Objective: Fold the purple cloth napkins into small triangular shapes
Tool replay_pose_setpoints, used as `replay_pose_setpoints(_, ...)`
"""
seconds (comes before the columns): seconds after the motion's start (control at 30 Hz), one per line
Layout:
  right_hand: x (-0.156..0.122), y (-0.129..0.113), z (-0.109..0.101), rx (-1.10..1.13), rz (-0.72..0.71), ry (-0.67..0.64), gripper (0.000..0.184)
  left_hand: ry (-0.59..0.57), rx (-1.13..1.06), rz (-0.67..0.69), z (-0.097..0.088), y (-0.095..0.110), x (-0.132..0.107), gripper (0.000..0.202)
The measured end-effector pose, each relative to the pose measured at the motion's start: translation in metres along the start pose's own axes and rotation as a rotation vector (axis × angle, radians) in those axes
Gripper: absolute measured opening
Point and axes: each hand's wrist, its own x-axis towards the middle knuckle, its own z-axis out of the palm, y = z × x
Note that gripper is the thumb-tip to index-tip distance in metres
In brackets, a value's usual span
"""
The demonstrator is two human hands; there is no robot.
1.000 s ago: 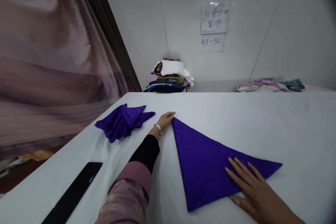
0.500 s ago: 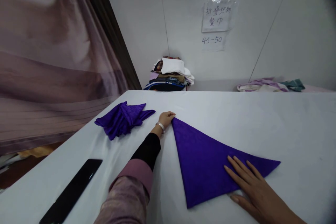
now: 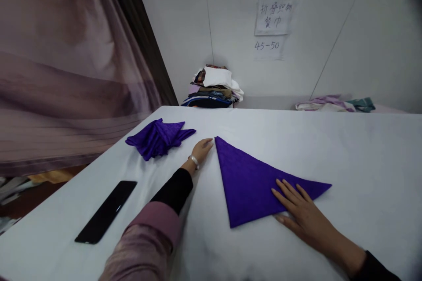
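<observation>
A purple cloth napkin [image 3: 245, 175] folded into a triangle lies flat on the white table [image 3: 329, 149]. My left hand [image 3: 201, 149] rests on the table just left of the triangle's far tip, fingers stretched out, holding nothing. My right hand [image 3: 298, 206] lies flat with fingers spread on the triangle's near right part. A crumpled pile of purple napkins [image 3: 158, 138] sits farther left, beyond my left hand.
A black phone [image 3: 107, 210] lies near the table's left edge. A stack of folded clothes [image 3: 212, 88] stands behind the table by the wall. More cloth [image 3: 332, 104] lies at the back right. A handwritten paper sign [image 3: 273, 15] hangs on the wall. A curtain [image 3: 66, 66] fills the left.
My left hand has come off the triangle's far tip and its fingers have straightened. The view has shifted, so everything sits a little higher and more of the phone shows.
</observation>
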Motion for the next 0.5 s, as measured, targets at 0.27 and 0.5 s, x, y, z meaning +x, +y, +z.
replay_pose_setpoints(0.27, 0.002, -0.002, -0.004, 0.029, 0.003, -0.006, 0.061, -0.197, 0.216, 0.597, -0.012, 0.043, -0.1, 0.045)
replay_pose_setpoints(0.5, 0.004, -0.005, -0.01, 0.05, 0.006, -0.024, 0.06, -0.407, 0.511, 0.784, 0.002, 0.074, -0.103, 0.039)
